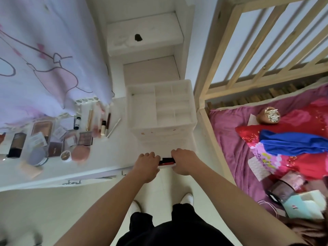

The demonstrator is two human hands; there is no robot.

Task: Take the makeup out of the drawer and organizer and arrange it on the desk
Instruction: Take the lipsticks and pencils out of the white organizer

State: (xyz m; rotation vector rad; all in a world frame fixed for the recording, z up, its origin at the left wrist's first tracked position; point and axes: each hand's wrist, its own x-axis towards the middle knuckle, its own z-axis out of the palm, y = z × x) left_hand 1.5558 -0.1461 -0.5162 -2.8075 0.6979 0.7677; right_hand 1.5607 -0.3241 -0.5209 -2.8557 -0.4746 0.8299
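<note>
Drawer (165, 167) holding red makeup (166, 162), gripped by left hand (147, 163) and right hand (184, 161).

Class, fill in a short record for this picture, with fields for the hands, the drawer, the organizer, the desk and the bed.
left hand: grips drawer front
right hand: grips drawer front too
drawer: partly open; black and red items show between the hands
organizer: white, on desk, top divided into compartments
desk: makeup spread at left
bed: blue cloth lies on it
</note>
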